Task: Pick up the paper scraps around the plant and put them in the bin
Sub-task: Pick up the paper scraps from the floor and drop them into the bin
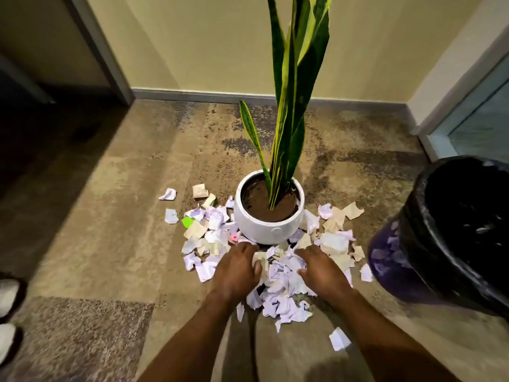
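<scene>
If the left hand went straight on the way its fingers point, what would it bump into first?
Most likely the white pot: the left hand rests on the paper scraps with its fingertips aimed at the pot's base, only loose scraps lying between. Depth is hard to judge here.

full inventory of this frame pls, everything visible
paper scraps: many, mostly white-lilac, some beige, on carpet round the pot's front and sides
green scrap: one, green, left of pot
pink scrap: one, pink, pot's front left
pot: one, white, centre
plant: one, green with yellow edges, in pot
bin: one, dark, black liner, right edge
carpet: brown, mottled
wall: beige, behind
white objects: two, lower left edge, cannot tell what
left hand: on the scraps, before pot
right hand: on the scraps, beside it
</scene>
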`<action>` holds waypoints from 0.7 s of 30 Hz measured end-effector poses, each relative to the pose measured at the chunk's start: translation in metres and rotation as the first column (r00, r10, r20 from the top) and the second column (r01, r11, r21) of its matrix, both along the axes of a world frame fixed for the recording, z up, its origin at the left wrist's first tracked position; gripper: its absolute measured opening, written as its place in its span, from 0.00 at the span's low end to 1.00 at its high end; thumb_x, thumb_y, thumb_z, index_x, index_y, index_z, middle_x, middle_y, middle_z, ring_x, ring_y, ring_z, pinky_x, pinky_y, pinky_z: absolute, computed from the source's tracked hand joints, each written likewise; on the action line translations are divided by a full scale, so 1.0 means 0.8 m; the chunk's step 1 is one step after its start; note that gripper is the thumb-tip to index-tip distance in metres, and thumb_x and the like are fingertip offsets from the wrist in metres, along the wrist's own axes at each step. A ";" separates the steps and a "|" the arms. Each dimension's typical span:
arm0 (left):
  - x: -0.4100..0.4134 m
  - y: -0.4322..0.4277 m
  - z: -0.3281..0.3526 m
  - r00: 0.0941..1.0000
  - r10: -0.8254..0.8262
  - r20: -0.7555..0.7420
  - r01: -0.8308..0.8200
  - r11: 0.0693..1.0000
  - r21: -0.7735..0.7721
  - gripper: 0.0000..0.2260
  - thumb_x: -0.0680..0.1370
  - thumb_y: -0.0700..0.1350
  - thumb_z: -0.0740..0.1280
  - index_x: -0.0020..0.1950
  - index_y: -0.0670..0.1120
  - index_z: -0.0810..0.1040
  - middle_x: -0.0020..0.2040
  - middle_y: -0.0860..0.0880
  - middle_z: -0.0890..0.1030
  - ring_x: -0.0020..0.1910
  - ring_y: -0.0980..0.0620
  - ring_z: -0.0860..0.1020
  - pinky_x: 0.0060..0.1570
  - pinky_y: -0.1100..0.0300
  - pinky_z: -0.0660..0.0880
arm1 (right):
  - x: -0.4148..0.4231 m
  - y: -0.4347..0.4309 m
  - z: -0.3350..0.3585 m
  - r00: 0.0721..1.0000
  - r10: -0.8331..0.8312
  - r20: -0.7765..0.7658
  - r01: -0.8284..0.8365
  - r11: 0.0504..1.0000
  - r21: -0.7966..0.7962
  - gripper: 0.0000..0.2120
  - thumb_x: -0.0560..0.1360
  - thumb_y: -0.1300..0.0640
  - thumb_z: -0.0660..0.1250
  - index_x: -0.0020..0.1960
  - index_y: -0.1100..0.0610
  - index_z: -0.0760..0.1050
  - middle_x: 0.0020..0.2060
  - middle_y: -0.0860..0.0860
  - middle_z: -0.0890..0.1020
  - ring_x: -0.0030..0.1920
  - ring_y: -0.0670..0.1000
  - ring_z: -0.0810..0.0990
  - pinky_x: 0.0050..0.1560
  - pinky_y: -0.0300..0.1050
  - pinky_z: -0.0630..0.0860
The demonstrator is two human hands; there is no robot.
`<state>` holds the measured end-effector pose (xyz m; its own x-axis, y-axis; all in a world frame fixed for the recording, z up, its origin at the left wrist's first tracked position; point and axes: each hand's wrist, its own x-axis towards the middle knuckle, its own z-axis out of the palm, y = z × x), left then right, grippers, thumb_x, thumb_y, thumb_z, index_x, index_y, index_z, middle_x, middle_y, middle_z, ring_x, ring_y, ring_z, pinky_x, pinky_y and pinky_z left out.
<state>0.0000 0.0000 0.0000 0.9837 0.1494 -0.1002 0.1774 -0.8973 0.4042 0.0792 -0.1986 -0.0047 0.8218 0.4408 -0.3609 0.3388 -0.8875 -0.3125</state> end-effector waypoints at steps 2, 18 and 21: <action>0.010 -0.018 -0.010 1.000 -0.001 -0.022 0.000 0.998 -0.064 0.20 0.77 0.57 0.63 0.67 0.52 0.74 0.64 0.50 0.78 0.58 0.49 0.77 0.51 0.58 0.75 | 0.011 0.001 -0.007 0.999 0.027 -0.021 -0.028 0.999 -0.037 0.29 0.76 0.55 0.68 0.74 0.45 0.62 0.74 0.54 0.64 0.68 0.57 0.72 0.64 0.47 0.72; 0.025 -0.086 -0.046 0.967 0.079 -0.242 -0.108 0.988 -0.111 0.09 0.79 0.44 0.60 0.56 0.47 0.76 0.52 0.44 0.81 0.49 0.43 0.79 0.41 0.56 0.72 | 0.026 -0.005 -0.048 0.989 0.133 0.069 -0.138 0.987 0.081 0.08 0.75 0.64 0.62 0.51 0.58 0.76 0.54 0.57 0.76 0.53 0.59 0.77 0.46 0.47 0.72; 0.026 -0.082 -0.039 0.968 0.140 -0.207 -0.179 0.967 -0.182 0.07 0.78 0.44 0.61 0.52 0.48 0.78 0.48 0.46 0.82 0.47 0.45 0.80 0.38 0.58 0.69 | 0.031 -0.006 -0.045 0.999 0.009 0.038 -0.015 0.986 0.168 0.07 0.74 0.65 0.63 0.48 0.59 0.78 0.50 0.57 0.78 0.48 0.58 0.78 0.46 0.45 0.72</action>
